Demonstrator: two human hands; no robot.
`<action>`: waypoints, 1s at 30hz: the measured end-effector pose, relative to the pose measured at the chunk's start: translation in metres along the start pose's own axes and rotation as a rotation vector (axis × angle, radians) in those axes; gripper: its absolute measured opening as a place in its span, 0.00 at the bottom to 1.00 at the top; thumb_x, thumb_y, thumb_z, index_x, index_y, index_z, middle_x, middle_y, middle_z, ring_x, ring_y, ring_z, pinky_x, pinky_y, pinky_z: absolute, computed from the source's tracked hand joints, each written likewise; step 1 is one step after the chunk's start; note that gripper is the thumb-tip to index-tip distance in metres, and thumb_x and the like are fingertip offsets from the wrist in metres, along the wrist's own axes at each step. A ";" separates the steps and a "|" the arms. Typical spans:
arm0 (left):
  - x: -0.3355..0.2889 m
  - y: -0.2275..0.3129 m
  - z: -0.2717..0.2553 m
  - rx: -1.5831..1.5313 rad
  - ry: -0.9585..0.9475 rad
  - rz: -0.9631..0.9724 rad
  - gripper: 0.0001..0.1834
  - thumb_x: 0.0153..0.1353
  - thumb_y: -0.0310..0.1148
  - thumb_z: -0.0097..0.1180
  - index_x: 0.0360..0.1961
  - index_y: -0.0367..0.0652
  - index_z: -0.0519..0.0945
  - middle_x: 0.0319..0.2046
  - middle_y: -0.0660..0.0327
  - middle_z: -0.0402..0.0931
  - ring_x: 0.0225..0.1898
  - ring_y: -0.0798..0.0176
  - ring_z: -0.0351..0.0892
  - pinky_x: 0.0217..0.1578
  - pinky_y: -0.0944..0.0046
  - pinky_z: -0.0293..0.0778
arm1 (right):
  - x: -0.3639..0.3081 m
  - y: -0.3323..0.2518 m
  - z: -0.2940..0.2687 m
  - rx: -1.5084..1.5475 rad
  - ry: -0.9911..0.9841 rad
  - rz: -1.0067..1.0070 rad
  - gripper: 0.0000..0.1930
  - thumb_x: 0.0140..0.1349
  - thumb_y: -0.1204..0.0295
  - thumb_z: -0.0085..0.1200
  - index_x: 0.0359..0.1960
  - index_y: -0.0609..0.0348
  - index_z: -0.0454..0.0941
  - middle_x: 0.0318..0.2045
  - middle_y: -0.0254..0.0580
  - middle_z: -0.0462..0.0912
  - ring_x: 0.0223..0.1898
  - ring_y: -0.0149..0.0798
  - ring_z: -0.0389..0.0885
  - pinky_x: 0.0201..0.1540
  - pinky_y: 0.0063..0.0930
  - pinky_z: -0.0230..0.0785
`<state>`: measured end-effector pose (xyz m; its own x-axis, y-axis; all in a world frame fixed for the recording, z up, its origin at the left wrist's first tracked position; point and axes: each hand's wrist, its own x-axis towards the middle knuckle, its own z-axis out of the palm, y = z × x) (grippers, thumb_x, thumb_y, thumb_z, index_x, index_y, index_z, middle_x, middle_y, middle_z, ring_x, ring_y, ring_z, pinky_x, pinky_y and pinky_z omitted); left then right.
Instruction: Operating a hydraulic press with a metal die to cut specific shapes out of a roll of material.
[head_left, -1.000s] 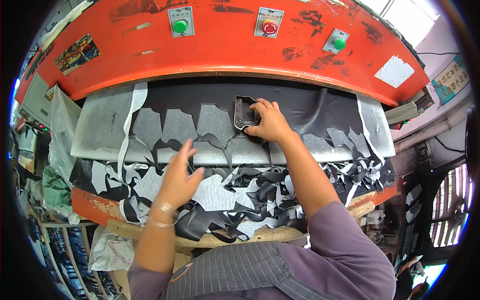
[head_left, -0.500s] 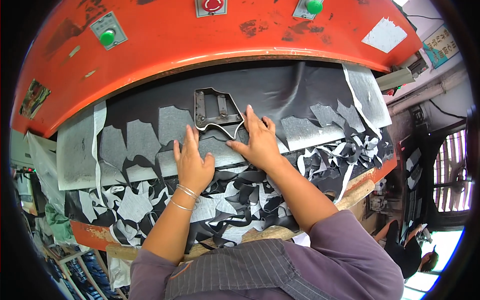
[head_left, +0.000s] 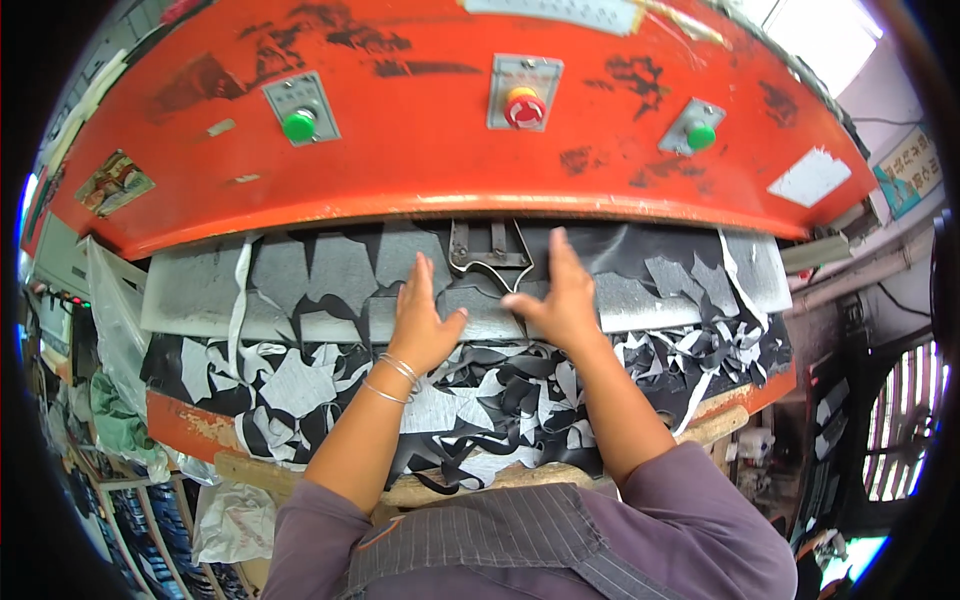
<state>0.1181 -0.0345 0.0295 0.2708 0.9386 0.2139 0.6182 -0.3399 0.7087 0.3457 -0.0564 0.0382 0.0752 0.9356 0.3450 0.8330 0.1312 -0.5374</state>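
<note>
A dark metal cutting die (head_left: 490, 259) with a pointed lower edge lies on a black sheet (head_left: 650, 248), its far end hidden by the front of a red machine (head_left: 420, 160). My left hand (head_left: 426, 322) is left of the die and nearer me, fingers stretched out, thumb apart. To the die's right is my right hand (head_left: 566, 302), also open, with its thumb pointing toward the die's tip. Neither hand holds anything, and both appear clear of the die. Around the die, shaped gaps in the sheet show a grey surface.
Black and white offcuts (head_left: 480, 400) are heaped along the near side of the pale board (head_left: 765, 285). Two green buttons and a red stop button (head_left: 525, 108) sit on the machine's front. A wooden rail (head_left: 715, 425) runs along the near edge.
My hands have come away from the die's sides and now stand open beside it. The view has tilted up, showing more of the red machine, which now hides the die's far end.
</note>
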 end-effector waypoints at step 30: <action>-0.262 0.104 -0.075 0.198 -0.022 0.140 0.20 0.47 0.51 0.63 0.27 0.43 0.77 0.28 0.58 0.71 0.34 0.53 0.73 0.38 0.55 0.69 | -0.240 -0.159 -0.082 -0.126 -0.404 -0.294 0.16 0.37 0.70 0.67 0.29 0.59 0.77 0.28 0.45 0.76 0.34 0.48 0.77 0.35 0.40 0.72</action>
<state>0.0563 -0.3116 0.0980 0.3790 0.8805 0.2847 0.7056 -0.4741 0.5267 0.2400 -0.3289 0.1039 -0.3689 0.9205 0.1292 0.8488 0.3902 -0.3569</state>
